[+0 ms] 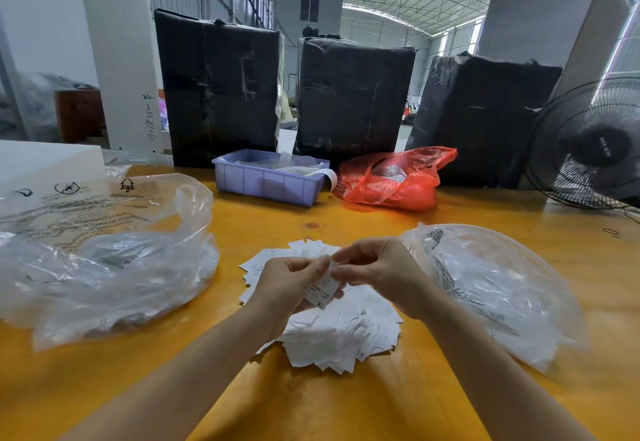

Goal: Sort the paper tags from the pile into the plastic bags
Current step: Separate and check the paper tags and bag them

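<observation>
Left bag (104, 267) lies well left of my grip, right bag (491, 288) just right of it; both mouths are slumped, so a dropped tag may land on the table (346, 402). Pile (346, 333) sits directly beneath; loose edges could snag. Left hand (291, 284) and right hand (377, 267) both pinch the same tags (322, 290). Risk: several sheets cling together, sizes mix. "XL" legible on one; others unreadable.

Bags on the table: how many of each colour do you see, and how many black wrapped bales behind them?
Clear plastic bags: 2, one left, one right
Red plastic bag: 1
Black wrapped bales: 3
Total: 6
</observation>
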Available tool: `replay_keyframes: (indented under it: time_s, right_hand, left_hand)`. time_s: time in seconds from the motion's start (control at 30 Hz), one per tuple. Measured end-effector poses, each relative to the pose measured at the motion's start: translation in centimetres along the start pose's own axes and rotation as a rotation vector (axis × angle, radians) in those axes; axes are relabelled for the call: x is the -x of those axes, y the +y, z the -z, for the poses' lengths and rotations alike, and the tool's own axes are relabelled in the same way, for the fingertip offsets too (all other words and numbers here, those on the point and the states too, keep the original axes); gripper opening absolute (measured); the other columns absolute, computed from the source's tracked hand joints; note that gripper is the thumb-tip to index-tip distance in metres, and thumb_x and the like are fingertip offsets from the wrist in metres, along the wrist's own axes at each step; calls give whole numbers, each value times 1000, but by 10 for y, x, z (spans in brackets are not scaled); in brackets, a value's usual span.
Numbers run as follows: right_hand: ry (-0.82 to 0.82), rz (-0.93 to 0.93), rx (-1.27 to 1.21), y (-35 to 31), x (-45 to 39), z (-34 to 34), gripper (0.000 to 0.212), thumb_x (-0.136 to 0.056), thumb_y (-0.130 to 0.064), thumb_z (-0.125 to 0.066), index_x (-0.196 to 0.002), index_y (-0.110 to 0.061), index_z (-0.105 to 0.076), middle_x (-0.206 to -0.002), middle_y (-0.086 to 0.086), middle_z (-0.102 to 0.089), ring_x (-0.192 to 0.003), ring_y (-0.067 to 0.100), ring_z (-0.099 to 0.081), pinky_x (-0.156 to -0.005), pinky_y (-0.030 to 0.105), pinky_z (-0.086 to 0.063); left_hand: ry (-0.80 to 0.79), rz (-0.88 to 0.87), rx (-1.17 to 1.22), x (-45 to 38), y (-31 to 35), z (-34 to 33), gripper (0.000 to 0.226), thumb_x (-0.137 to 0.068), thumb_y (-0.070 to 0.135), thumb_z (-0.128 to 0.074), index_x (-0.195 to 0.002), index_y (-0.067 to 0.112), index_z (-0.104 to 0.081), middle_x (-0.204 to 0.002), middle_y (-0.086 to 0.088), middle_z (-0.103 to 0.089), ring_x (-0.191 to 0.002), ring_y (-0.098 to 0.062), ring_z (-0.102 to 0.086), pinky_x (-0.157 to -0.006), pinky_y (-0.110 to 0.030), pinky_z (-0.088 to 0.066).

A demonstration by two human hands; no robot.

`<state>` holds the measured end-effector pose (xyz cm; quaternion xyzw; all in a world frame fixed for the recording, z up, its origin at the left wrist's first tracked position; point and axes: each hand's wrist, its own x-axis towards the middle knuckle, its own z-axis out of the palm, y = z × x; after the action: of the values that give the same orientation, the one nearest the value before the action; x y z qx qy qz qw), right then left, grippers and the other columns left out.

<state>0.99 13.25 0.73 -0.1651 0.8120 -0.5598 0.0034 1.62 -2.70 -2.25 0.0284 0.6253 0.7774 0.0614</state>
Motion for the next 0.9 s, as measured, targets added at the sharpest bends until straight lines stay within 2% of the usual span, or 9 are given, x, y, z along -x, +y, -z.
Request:
replay_keyframes:
  time_s: [0.07,0.2,0.27,0.4,0.53,0.67,0.77,0.83,0.9]
  right_hand:
    - [6,-7,-4,1,-1,0,13,-77,-3,-74,-90,0,-72,-78,10,-70,-64,9,-62,-62,17,-50]
    - [65,-45,-74,4,-3,-2,12,-79,-8,-73,-89,-3,-71,-74,6,-70,-60,7,-61,-58,16,-49]
    - [99,-91,-154,4,-3,-3,11,-77,-5,-74,-87,-5,-69,-72,6,-67,-55,6,-60,-55,16,-50]
    - [222,-165,-256,7,-4,-2,12,-75,1,-74,-83,-5,-67,-73,10,-65,-59,13,-61,-54,19,-50]
    - [276,-179,-300,7,-4,0,10,-77,3,-72,-81,-3,-65,-71,10,-64,-61,16,-62,-55,21,-52]
    - [279,-132,-233,4,-2,3,9,-79,3,-70,-85,-2,-65,-77,15,-67,-65,19,-64,-60,22,-56]
    - [315,-27,-137,-2,-1,18,9,-79,-3,-71,-88,-6,-69,-77,11,-72,-68,20,-68,-65,29,-55]
    - [361,43,-69,-4,-2,34,9,-78,-9,-72,-86,-13,-71,-76,5,-74,-68,19,-70,-60,25,-55]
    - [400,74,-30,-10,1,57,10,-73,-20,-76,-82,-18,-71,-77,2,-74,-70,18,-71,-52,18,-55]
  left_hand:
    - [30,14,-18,0,-1,-1,33,-84,27,-63,-98,-2,-69,-92,-22,-72,-82,-31,-71,-66,-31,-58]
    - [100,28,-31,-2,-1,-2,33,-88,28,-63,-103,0,-69,-105,-23,-68,-101,-37,-65,-82,-42,-54]
    - [88,68,-29,-3,0,-1,34,-88,30,-62,-105,1,-68,-108,-23,-68,-104,-37,-64,-82,-43,-55]
    - [-28,200,-50,-4,4,8,35,-87,31,-62,-104,0,-65,-96,-20,-72,-85,-28,-72,-60,-27,-57]
    - [-59,190,-67,-7,9,20,10,-78,5,-70,-86,0,-69,-80,-18,-73,-67,-23,-72,-55,-24,-57]
    - [-6,124,-90,-7,29,28,2,-77,2,-71,-79,1,-69,-70,-14,-72,-60,-21,-71,-51,-21,-55]
    - [146,-18,-217,-5,63,55,5,-80,4,-71,-78,6,-67,-65,-8,-72,-59,-17,-71,-48,-19,-53]
    - [350,-176,-367,-3,86,88,11,-82,6,-70,-74,13,-66,-68,-6,-70,-59,-15,-69,-51,-20,-55]
    - [612,-295,-557,1,102,128,7,-83,6,-70,-77,11,-69,-76,-6,-67,-62,-15,-64,-59,-26,-57]
